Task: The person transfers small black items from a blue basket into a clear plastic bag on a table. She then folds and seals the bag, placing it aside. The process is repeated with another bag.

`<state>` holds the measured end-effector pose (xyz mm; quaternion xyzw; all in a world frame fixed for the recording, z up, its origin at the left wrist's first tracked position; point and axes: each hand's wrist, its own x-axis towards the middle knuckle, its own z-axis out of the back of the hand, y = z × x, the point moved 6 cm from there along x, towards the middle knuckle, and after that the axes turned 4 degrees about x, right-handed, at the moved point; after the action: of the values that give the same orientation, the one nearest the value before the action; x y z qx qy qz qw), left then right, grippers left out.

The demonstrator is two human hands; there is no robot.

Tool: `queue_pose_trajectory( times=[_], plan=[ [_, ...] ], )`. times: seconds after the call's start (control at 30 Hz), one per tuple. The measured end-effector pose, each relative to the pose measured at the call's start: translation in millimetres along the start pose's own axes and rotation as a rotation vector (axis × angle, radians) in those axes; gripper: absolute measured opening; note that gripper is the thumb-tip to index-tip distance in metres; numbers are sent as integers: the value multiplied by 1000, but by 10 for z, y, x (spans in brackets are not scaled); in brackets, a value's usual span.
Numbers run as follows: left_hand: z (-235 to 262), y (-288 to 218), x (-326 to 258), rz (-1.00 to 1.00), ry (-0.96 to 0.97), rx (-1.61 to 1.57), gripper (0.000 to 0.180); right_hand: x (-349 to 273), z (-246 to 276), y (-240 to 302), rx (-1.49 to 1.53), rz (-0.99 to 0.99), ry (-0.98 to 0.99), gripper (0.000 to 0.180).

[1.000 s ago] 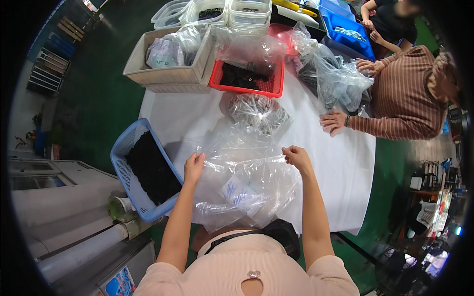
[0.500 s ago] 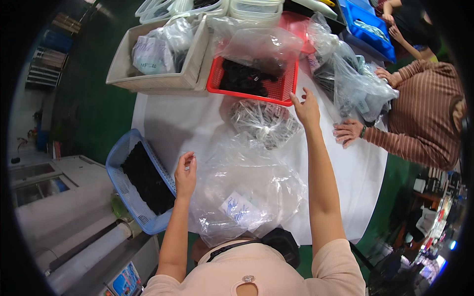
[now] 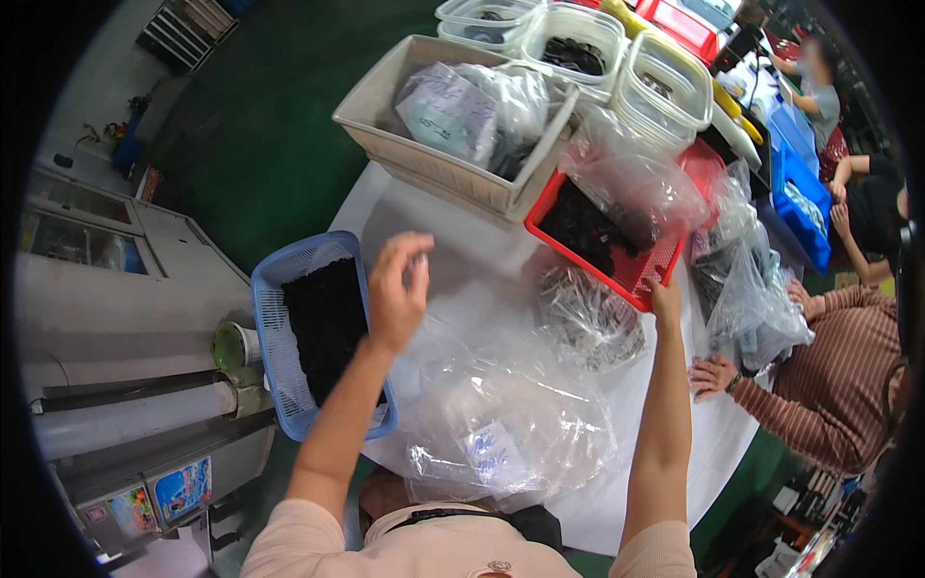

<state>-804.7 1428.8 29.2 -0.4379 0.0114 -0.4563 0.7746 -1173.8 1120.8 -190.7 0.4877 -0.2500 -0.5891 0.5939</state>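
Observation:
My right hand (image 3: 665, 300) grips the near corner of a red plastic basket (image 3: 631, 291), which holds black pieces (image 3: 578, 229). A clear plastic bag (image 3: 636, 183) lies over the basket's far part. Empty of anything, my left hand (image 3: 398, 294) is raised above the table, fingers loosely bent and apart, a little blurred. To its left stands a blue basket (image 3: 265, 318) with black material (image 3: 326, 318) inside. A large clear bag (image 3: 549, 424) with a handwritten paper slip (image 3: 493, 451) lies between my forearms. Beneath the red basket's near edge sits a knotted clear bag (image 3: 593, 323) of small items.
A beige crate (image 3: 443, 183) with bagged goods stands beyond the red basket. Lidless clear tubs (image 3: 665, 111) and a blue bin (image 3: 805, 231) are at the back. On the right, a co-worker in a striped top (image 3: 819, 395) has both hands near full plastic bags (image 3: 756, 308).
My right hand has closed on the red basket's corner. My left hand has moved up and away from me. The view has turned, so the table appears shifted.

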Motion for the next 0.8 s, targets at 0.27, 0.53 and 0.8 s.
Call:
queue_pose_trajectory(
  times=[0.27, 0.53, 0.8],
  plan=[
    [-99, 500, 2368, -363, 247, 231, 56, -322, 154, 1227, -405, 329, -379, 67],
    [-786, 1204, 2906, -211, 600, 328, 57, -691, -578, 2650, -341, 700, -401, 56],
    [-807, 1145, 2901, -200, 565, 317, 51, -813, -1482, 3762, -318, 975, -251, 50]
  ],
)
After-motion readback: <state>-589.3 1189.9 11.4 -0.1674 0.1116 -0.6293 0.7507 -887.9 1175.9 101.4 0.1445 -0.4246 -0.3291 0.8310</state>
